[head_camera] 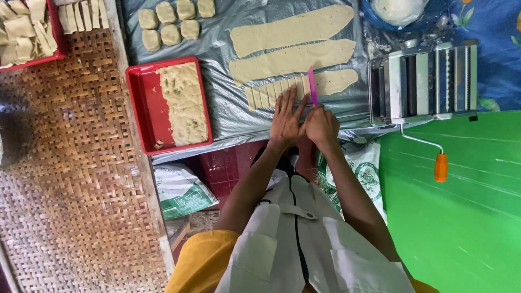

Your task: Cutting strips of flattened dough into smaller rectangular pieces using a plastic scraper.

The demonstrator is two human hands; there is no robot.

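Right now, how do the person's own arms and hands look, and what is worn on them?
Both forearms are bare, without sleeves reaching them. The left hand and the right hand wear no gloves, and no rings or watch are visible. The body wears a white apron with dark trim over yellow clothing.

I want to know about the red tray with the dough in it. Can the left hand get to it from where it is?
Probably yes. The left hand rests on the cut dough strips, and the red tray lies just to its left on the same grey sheet. Only bare sheet lies between them.
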